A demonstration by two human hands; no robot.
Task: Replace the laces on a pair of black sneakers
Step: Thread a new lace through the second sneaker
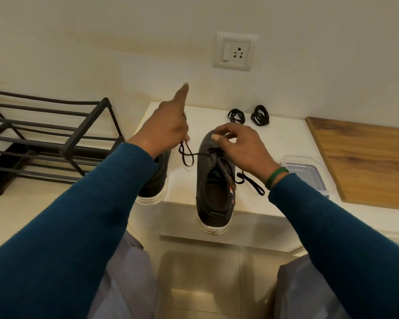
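Laced sneaker (213, 180), black with a white sole, stands at the middle of the white surface's (182, 185) near edge, heel jutting past it. Its black lace (187, 155) is loosened, one end trailing right and the other drawn left. The other sneaker (156, 180) stands just beside it, partly hidden under the left sleeve. The left hand (168, 130) has its fingers (182, 95) clenched round the lace, index finger pointing up. The right hand's (244, 148) fingers (226, 128) are bent over the laced sneaker's front, gripping it at the eyelets. Two coiled laces (236, 115) (260, 115) lie near the far edge.
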